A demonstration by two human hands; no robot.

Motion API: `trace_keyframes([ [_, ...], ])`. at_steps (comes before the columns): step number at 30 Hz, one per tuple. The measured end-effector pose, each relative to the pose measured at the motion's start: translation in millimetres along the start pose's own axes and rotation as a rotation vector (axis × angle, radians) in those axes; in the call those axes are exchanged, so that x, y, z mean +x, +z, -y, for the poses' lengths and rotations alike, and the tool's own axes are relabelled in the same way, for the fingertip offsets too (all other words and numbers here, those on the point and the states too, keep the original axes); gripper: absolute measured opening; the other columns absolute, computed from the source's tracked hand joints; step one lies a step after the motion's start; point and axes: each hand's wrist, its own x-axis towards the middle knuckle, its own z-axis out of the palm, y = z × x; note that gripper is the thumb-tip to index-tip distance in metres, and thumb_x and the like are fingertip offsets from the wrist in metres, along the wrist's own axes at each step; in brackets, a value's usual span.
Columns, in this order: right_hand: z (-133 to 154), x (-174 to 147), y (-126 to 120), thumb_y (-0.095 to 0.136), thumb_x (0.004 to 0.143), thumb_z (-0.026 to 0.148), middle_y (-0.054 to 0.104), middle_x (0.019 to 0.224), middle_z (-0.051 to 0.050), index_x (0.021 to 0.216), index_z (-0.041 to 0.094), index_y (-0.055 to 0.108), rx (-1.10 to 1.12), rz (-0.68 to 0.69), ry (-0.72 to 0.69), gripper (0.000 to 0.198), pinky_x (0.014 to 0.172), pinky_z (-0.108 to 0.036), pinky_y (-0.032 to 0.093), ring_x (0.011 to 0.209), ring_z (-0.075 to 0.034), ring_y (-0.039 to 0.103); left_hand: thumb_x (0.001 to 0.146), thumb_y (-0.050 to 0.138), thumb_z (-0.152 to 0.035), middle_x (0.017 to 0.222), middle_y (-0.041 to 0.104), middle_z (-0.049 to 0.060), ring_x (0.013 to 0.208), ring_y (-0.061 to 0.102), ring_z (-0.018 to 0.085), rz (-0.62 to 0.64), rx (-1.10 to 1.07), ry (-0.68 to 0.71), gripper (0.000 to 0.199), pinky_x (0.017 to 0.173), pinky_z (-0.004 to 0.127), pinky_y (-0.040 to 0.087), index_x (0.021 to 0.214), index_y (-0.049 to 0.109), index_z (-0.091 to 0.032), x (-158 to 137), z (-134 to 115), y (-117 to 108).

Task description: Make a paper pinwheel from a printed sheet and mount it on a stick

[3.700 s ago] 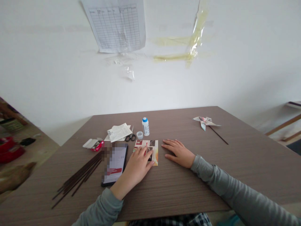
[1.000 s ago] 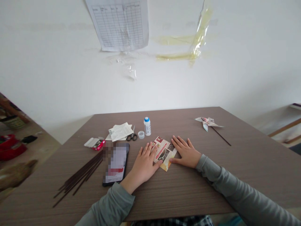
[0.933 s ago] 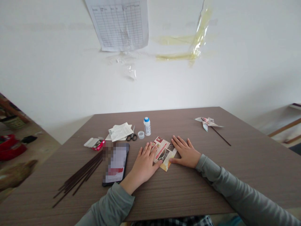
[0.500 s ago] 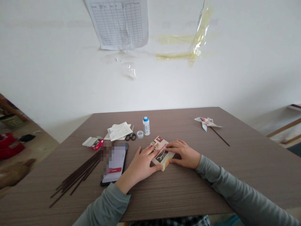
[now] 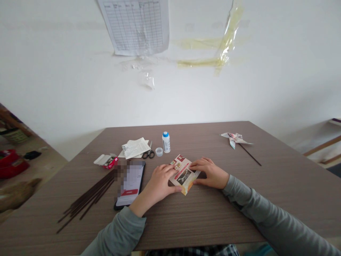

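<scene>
A printed piece of paper [image 5: 183, 175] with red, cream and orange patches and small pictures lies turned at an angle on the table in front of me. My left hand [image 5: 163, 181] grips its left side, fingertips on the upper left edge and thumb by the lower corner. Along the right edge, my right hand [image 5: 211, 173] holds the paper with bent fingers on top and the thumb lower down. The undersides of both hands are hidden.
Left on the table [image 5: 213, 220] are a phone [image 5: 133, 185], thin brown sticks [image 5: 87, 195], an opened small box [image 5: 108, 161], paper scraps [image 5: 135, 148] and scissors [image 5: 148, 153]. A blue-capped bottle [image 5: 166, 143] and clear cap [image 5: 159, 152] stand behind the paper. A paper pinwheel [image 5: 236, 139] lies right.
My left hand has drawn back left, its fingers now less spread over the paper, so more of the print shows. My right hand has shifted slightly right.
</scene>
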Motion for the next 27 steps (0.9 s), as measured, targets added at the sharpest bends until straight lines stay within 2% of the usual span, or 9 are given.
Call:
trace_keyframes([
  [4,1.1,-0.1,-0.4,0.102,0.11,0.063,0.092,0.163,-0.016,0.163,0.037,0.094,0.003,-0.017,-0.021,0.059,0.147,-0.071,0.054,0.155,-0.044,0.085,0.105,0.108,-0.062,0.185,0.081,0.016,0.171,0.073,0.047,-0.013,0.003,0.01,0.067,0.149,0.066,0.056,0.163,0.093,-0.032,-0.9,1.3,-0.2],
  [11,-0.2,-0.9,0.5,0.102,0.111,0.063,0.091,0.163,-0.016,0.162,0.035,0.094,0.006,-0.01,-0.014,0.059,0.149,-0.075,0.05,0.156,-0.045,0.083,0.107,0.107,-0.059,0.182,0.083,0.015,0.168,0.074,0.047,-0.024,0.016,0.007,0.06,0.146,0.067,0.058,0.159,0.095,-0.033,-0.9,0.9,0.0],
  [16,0.1,-0.8,1.3,0.1,0.112,0.062,0.091,0.163,-0.015,0.162,0.037,0.093,0.004,-0.007,-0.008,0.056,0.151,-0.076,0.047,0.156,-0.043,0.083,0.115,0.1,-0.048,0.178,0.086,0.015,0.163,0.078,0.044,-0.045,0.032,0.02,0.043,0.144,0.066,0.061,0.154,0.096,-0.03,-1.6,-0.7,-3.7],
  [21,3.9,-1.7,-1.9,0.098,0.113,0.061,0.093,0.16,-0.015,0.156,0.037,0.096,0.01,0.003,-0.031,0.05,0.152,-0.078,0.044,0.154,-0.043,0.084,0.119,0.095,-0.045,0.17,0.09,0.013,0.159,0.081,0.042,-0.071,0.018,0.027,0.03,0.141,0.065,0.064,0.145,0.098,-0.032,-2.1,-1.0,-5.7],
  [27,6.0,-2.8,-3.4,0.094,0.114,0.056,0.093,0.159,-0.014,0.152,0.037,0.097,-0.025,-0.005,-0.054,0.042,0.149,-0.079,0.048,0.152,-0.042,0.085,0.123,0.088,-0.037,0.163,0.094,0.012,0.155,0.084,0.038,-0.102,0.011,-0.011,0.02,0.141,0.058,0.063,0.138,0.098,-0.028,-1.1,-4.2,-6.2],
])
